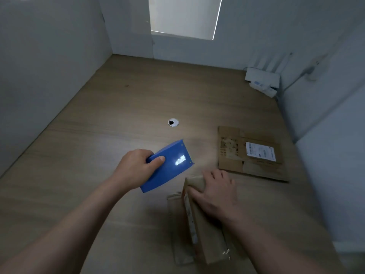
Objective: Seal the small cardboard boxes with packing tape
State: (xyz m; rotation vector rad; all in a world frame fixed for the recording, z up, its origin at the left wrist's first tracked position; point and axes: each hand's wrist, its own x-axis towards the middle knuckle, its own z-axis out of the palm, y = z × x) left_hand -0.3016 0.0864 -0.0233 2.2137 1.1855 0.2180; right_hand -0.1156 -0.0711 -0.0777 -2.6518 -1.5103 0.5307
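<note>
1. Small cardboard box (pixel 207 234): brown, at 5 o'clock in the view, nearest the person, standing on the wooden desk (pixel 98 135). A printed strip runs down its left face. Pale translucent film lies against its left side and near corner; too blurred to say whether this is tape.
2. Right hand (pixel 215 192): palm down on the far end of the box top, fingers laid out fairly straight and pressing, thumb along the left edge. It grips nothing.
3. Left hand (pixel 136 167): just left of centre, at 10 o'clock from the box, fingers curled round the near end of the blue tape dispenser (pixel 167 165), thumb on top.
4. Blue tape dispenser: glossy curved shell, tilted, far end pointing to 1 o'clock, apart from the box. The roll itself is hidden.
5. Flattened cardboard (pixel 250 155): at 3 o'clock, lying flat on the desk, a white printed label (pixel 260 151) on it; near the right hand, not touching.
6. Cable grommet (pixel 173 122): round, white-rimmed, set in the desk at 12 o'clock from the dispenser.
7. White device (pixel 262 78): far corner at 2 o'clock, against the wall, with a cable (pixel 304 74) beside it.
8. Window blind (pixel 185 16): at 12 o'clock, farthest back.
</note>
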